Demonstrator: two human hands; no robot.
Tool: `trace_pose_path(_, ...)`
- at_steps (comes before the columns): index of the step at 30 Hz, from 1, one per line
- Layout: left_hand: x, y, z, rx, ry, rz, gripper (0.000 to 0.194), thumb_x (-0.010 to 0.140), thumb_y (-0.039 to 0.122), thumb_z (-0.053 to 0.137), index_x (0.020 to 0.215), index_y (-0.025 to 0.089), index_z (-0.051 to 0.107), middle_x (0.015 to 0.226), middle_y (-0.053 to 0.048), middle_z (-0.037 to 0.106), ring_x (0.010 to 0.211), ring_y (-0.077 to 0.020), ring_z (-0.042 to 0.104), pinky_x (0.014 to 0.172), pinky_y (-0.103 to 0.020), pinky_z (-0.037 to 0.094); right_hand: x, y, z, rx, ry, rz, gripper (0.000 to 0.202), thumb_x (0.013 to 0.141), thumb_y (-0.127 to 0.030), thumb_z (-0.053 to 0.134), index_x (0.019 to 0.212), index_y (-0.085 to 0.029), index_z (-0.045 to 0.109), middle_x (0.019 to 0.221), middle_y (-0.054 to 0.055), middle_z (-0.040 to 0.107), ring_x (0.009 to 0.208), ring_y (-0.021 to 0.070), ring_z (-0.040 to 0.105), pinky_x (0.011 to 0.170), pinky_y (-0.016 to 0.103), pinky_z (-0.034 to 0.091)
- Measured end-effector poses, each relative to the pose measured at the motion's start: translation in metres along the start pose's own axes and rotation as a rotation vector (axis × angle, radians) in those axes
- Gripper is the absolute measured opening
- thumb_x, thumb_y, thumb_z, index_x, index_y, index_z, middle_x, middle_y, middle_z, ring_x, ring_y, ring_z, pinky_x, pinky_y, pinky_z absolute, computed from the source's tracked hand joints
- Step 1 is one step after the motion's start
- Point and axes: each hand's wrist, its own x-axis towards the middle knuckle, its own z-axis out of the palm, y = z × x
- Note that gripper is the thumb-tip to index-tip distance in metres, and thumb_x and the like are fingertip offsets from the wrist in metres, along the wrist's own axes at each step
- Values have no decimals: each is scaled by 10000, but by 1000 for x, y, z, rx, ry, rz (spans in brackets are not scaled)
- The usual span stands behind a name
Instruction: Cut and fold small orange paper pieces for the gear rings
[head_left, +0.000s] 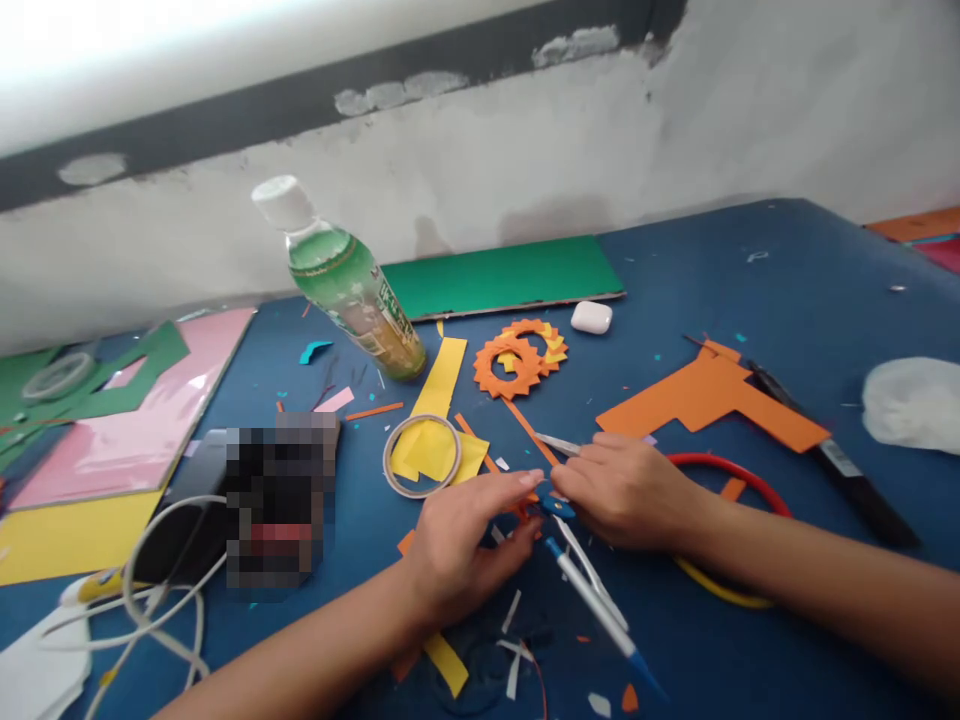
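Head view, bottle (356, 295) beyond tape ring (388, 462), pen (594, 598) beside hands (465, 530)

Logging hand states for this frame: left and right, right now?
Left hand: closed, seemingly pinching a small orange paper piece.
Right hand: closed, fingers curled in; cannot tell what, if anything, it holds.

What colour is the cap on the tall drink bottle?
The bottle cap is white; it shows best in the head view.

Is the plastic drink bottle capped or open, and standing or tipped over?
Capped and standing: a white cap covers the neck of the plastic drink bottle, whose base rests on the blue table.
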Motion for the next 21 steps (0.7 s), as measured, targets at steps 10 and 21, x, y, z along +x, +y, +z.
trace_pose_path(10,-5,0,1,-141,5,-160,455,755,118,628,1180,218,499,1016,-59,699,899,-152,672,748,-233,559,-1,-2,-1,3,32,44,279,860,-175,352,628,-178,508,453,-1,493,430,133,403,510,275,245)
trace_pose_path(21,-2,9,-3,-557,63,-508,379,798,226,611,1150,197,472,1108,-95,633,933,-171,642,701,-252,540,-6,6,4,-32,88,248,333,912,-229,301,647,-185,497,483,21,535,461,142,446,514,250,292)
